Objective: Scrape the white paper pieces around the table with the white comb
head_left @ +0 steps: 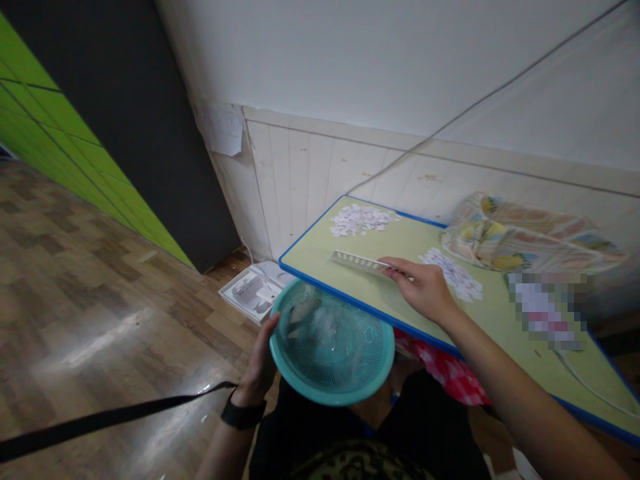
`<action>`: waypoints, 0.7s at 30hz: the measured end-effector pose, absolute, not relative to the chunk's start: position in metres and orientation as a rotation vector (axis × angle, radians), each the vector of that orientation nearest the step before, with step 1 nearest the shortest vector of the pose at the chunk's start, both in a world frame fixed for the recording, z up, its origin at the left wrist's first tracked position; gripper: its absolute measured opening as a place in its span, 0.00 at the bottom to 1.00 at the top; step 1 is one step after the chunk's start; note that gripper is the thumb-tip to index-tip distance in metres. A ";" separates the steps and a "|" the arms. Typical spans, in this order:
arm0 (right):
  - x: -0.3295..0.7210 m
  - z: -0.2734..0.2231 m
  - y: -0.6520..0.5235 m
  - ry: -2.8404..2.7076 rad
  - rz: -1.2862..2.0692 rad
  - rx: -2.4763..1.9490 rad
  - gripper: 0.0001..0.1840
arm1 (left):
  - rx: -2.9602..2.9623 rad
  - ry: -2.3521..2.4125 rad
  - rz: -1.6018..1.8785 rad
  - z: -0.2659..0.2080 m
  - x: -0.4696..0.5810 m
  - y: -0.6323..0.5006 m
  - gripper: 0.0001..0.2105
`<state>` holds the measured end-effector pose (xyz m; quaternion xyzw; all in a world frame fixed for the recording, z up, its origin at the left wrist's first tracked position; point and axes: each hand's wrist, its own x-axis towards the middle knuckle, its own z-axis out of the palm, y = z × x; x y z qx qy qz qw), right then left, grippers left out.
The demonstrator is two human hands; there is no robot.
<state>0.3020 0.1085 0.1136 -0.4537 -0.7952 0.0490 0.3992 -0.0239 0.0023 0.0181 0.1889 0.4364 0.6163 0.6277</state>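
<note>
My left hand (263, 357), wearing a dark wristband (243, 412), is closed on the left rim of a teal plastic basket (334, 398). The basket sits over my lap by the table's near edge. Inside it lie some clear, shiny pieces (327, 327) too blurred to name. Above the yellow table (320, 257) my right hand (425, 287) pinches one end of a thin white strip with a row of square slots (363, 262). Small white pieces form one pile (363, 220) at the table's far left and another pile (453, 275) beyond my right hand.
A patterned plastic-looking cloth (530, 233) lies along the wall side of the table. Toward the right is a blurred-out item (543, 310) with a white cable. A white open box (250, 293) rests on the floor. Red checked fabric (445, 367) hangs under the table edge.
</note>
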 end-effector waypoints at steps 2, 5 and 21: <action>0.306 0.115 0.097 -2.028 0.168 -1.111 0.15 | 0.436 1.011 1.407 0.018 -0.024 0.002 0.29; 0.310 0.121 0.078 -2.045 0.238 -1.074 0.14 | 0.441 1.023 1.407 0.017 -0.024 0.002 0.31; 0.352 0.116 0.093 -1.677 0.000 -1.394 0.18 | 0.356 0.934 1.259 0.001 -0.003 0.002 0.22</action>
